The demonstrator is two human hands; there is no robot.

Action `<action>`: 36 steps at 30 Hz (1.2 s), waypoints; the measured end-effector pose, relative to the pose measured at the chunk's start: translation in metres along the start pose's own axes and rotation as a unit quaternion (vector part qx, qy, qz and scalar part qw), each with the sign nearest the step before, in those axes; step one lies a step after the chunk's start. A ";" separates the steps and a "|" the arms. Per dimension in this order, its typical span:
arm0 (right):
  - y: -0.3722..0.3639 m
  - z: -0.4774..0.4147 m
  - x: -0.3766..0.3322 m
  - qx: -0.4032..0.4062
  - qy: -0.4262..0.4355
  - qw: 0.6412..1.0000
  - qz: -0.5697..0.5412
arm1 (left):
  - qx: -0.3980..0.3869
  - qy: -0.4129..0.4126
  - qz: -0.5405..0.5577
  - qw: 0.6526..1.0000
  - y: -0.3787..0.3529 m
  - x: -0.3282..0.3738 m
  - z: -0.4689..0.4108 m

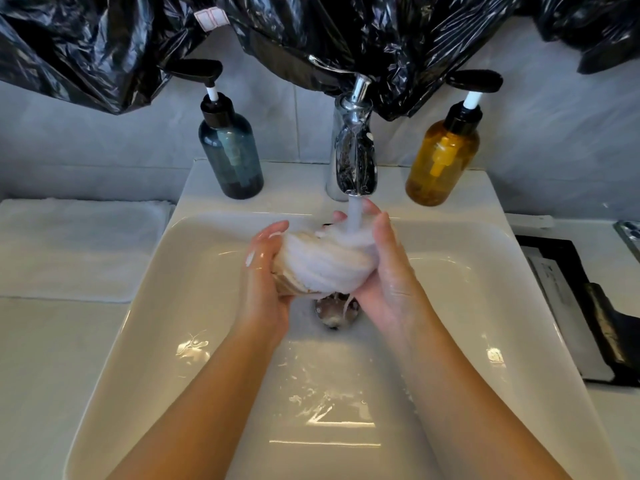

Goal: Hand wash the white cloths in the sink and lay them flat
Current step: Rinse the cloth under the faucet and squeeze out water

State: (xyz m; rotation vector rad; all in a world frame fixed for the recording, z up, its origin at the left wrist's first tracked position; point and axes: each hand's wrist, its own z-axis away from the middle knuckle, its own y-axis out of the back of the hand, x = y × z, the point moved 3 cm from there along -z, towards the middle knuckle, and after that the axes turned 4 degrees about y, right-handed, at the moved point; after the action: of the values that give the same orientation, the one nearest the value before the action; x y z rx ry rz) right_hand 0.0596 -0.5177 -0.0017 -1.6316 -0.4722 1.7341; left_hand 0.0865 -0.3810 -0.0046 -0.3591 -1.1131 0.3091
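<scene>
A bunched white cloth (322,263) is held over the middle of the white sink (145,306), under water running from the chrome tap (353,150). My left hand (265,289) grips its left end and my right hand (388,271) wraps its right end. Both hands are wet, with some foam on the left fingers. Water drips from the cloth onto the drain (334,311) just below. Another white cloth (79,247) lies flat on the counter to the left of the sink.
A blue-grey pump bottle (230,154) stands at the sink's back left and an amber pump bottle (443,157) at the back right. Black plastic sheeting (311,29) hangs over the wall above. A dark tray (581,306) lies on the right counter.
</scene>
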 end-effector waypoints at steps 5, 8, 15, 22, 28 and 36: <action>-0.003 -0.003 -0.007 0.020 0.035 0.999 0.022 | -0.028 0.124 -0.027 0.991 -0.006 -0.010 0.003; -0.008 -0.002 -0.004 0.000 0.068 0.996 0.064 | -0.030 0.166 -0.001 0.986 -0.009 -0.021 -0.004; -0.002 0.001 -0.005 0.059 0.110 0.980 0.154 | -0.068 0.260 -0.022 0.963 -0.015 -0.029 -0.011; 0.006 0.014 0.021 0.087 -0.047 0.995 0.022 | -0.055 -0.029 0.006 0.998 -0.014 -0.001 -0.010; 0.015 0.017 0.007 0.099 0.009 0.982 0.161 | -0.156 -0.076 -0.315 0.933 0.001 -0.002 -0.007; 0.014 0.014 0.016 0.015 0.122 0.950 0.287 | -0.167 -0.227 -0.349 0.894 -0.009 -0.030 -0.013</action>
State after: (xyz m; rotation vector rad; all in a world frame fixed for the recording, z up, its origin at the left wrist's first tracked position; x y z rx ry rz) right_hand 0.0433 -0.5132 -0.0204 -2.0637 0.1727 1.8799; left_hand 0.0867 -0.4033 -0.0296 -0.1652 -1.6836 -0.4714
